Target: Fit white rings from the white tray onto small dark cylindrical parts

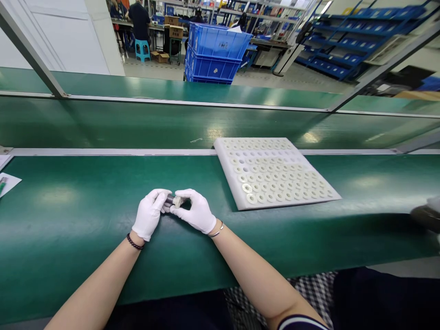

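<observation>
Both my hands wear white gloves and meet over the green bench. My left hand grips a small dark grey cylinder by one end. My right hand pinches a pale ring-shaped part against the other end of that cylinder. To the right lies a white foam tray with rows of holes, most of them filled with pale rings; some holes near its upper left are bare.
A conveyor belt with metal rails runs behind the bench. Stacked blue crates stand beyond it, blue racks at the far right, people working at the back. Papers lie at the left edge. A dark object sits at the right edge.
</observation>
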A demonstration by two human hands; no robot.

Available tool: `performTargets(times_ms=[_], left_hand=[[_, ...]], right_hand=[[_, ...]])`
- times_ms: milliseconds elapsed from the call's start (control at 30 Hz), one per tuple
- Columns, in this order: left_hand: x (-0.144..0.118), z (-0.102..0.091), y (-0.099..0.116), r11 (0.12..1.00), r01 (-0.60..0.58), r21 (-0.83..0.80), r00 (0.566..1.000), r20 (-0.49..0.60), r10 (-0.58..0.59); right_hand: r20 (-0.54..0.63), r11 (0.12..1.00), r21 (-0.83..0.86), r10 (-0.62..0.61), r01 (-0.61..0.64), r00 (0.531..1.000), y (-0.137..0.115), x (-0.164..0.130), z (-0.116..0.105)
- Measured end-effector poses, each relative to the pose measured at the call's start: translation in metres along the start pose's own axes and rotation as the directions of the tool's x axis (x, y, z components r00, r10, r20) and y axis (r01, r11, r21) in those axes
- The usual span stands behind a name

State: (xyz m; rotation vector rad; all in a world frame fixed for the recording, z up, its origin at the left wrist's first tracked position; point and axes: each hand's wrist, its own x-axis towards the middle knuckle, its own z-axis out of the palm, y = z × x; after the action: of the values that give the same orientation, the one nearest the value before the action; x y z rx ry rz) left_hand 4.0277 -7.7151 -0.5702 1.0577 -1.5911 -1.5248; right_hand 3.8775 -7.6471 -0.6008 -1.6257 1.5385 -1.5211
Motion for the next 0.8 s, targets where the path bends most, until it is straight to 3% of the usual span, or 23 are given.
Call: performTargets(times_ms=[167,300,367,467,600,700,800], left_hand=[[-0.0004,-0.0014,-0.0014,0.999,-0.030,-0.016,0.999,-0.028,0.029],[-0.0012,-0.0005,0.0015,0.999,-0.024,-0.045,0.999,0.042,0.026],[-0.0011,0.0003,0.0027,0.999,-0.010,-0.037,0.999,0.038,0.011],[-0.0005,0.0018,0.0022,0.998,-0.045,-0.042,0.998,-0.039,0.043],[-0.0009,0.0032,-0.0006,0.990,-0.081,-0.115,0.995,-0.068,0.073],[-0.0017,0.0027,-0.0028,0.986,-0.087,-0.141,0.996,-0.031,0.083],[-0.0010,0.0007,-0.0063,0.982,-0.088,-0.164,0.996,-0.004,0.089]], right_hand=[[-0.031,0.990,-0.089,-0.113,0.110,0.993,-0.0005,0.0018,-0.0008],[-0.035,0.968,-0.109,-0.233,0.228,0.972,0.0012,0.0029,-0.0003],[-0.019,0.979,-0.097,-0.184,0.181,0.983,0.0026,0.0025,0.0002],[0.052,1.000,0.015,0.017,-0.018,0.998,0.0038,0.0017,0.0002],[0.152,0.966,0.154,0.187,-0.210,0.971,0.0026,0.0016,-0.0011],[0.086,0.965,0.142,0.208,-0.219,0.974,0.0001,0.0024,-0.0016],[0.028,0.989,0.056,0.133,-0.135,0.991,-0.0016,0.0028,-0.0018]])
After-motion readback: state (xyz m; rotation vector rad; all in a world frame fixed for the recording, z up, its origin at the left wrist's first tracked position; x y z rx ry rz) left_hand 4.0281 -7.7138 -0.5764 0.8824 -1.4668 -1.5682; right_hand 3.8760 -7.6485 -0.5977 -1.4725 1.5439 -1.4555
